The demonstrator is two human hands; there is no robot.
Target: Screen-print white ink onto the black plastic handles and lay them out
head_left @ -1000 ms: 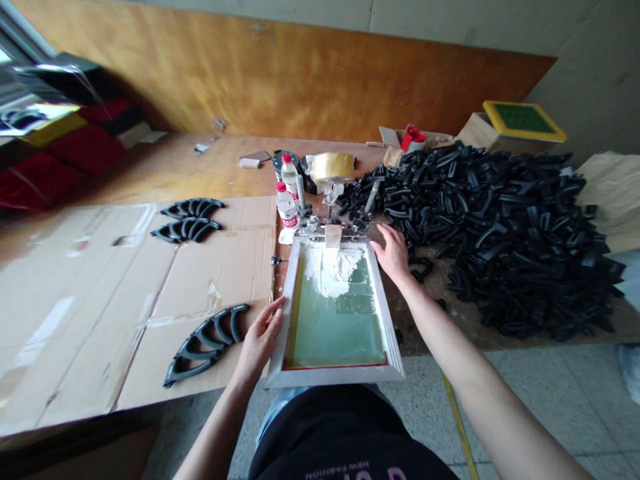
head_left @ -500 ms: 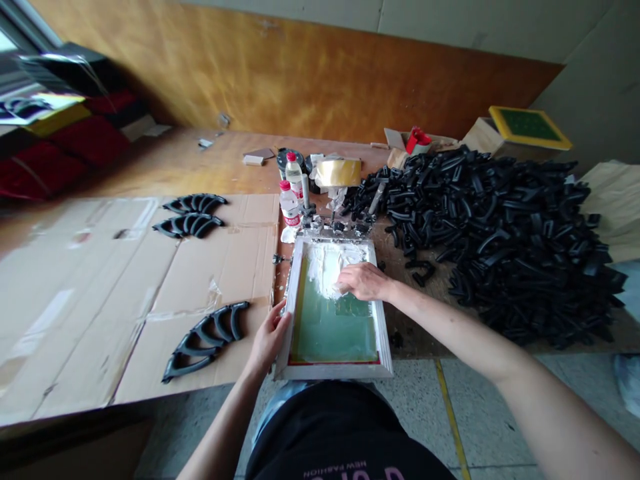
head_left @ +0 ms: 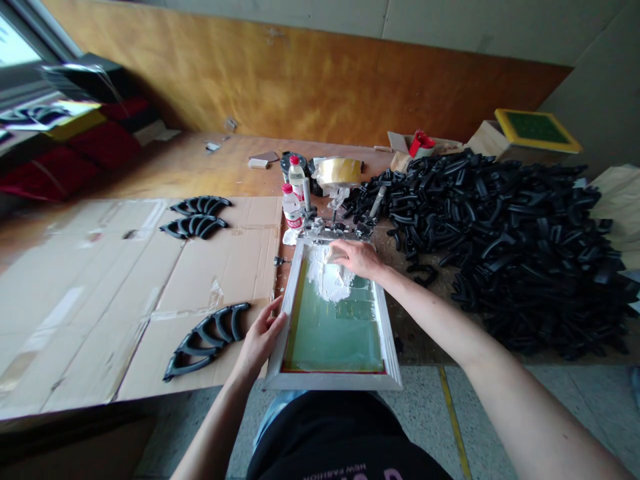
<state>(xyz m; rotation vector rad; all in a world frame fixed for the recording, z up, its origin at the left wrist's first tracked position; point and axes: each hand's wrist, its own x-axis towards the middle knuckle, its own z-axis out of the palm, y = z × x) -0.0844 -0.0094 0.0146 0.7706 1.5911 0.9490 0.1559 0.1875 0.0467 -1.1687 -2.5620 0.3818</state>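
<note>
A metal-framed screen with green mesh lies in front of me, its far end under a clamp bar. White paste is spread over the mesh's far part. My right hand is closed on a small pale scraper at the far end, over the paste; the fingers partly cover it. My left hand is beside the frame's left edge, fingers apart and holding nothing, the fingertips close to the rim.
Left, curved black parts rest on cardboard. Behind the frame stand two red-capped bottles and a tape roll. A big pile of black parts fills the right side, near a yellow-framed screen.
My right hand has moved away from me to the far end of the mesh. The frame's near end looks higher and larger. My left hand has shifted slightly left, its fingers more spread.
</note>
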